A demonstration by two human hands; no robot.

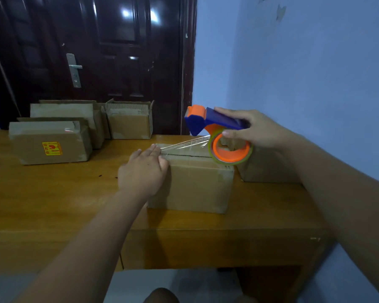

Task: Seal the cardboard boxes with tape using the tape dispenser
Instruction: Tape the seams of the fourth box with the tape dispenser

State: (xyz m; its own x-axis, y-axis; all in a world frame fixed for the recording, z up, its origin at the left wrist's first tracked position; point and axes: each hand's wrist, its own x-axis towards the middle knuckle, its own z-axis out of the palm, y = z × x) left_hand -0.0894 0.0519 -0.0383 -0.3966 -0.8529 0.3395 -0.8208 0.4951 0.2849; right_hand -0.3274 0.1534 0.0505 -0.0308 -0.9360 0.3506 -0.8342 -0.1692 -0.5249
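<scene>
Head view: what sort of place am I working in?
Likely a plain room at home or a small office used for packing parcels: a wooden desk against a pale blue wall, a dark panelled door behind it, and several cardboard boxes on the desk.

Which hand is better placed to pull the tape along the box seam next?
Right. The right hand grips the tape dispenser above the cardboard box; the left hand pins the tape down.

A wooden table stands before a dark glossy door and a blue wall.
</scene>
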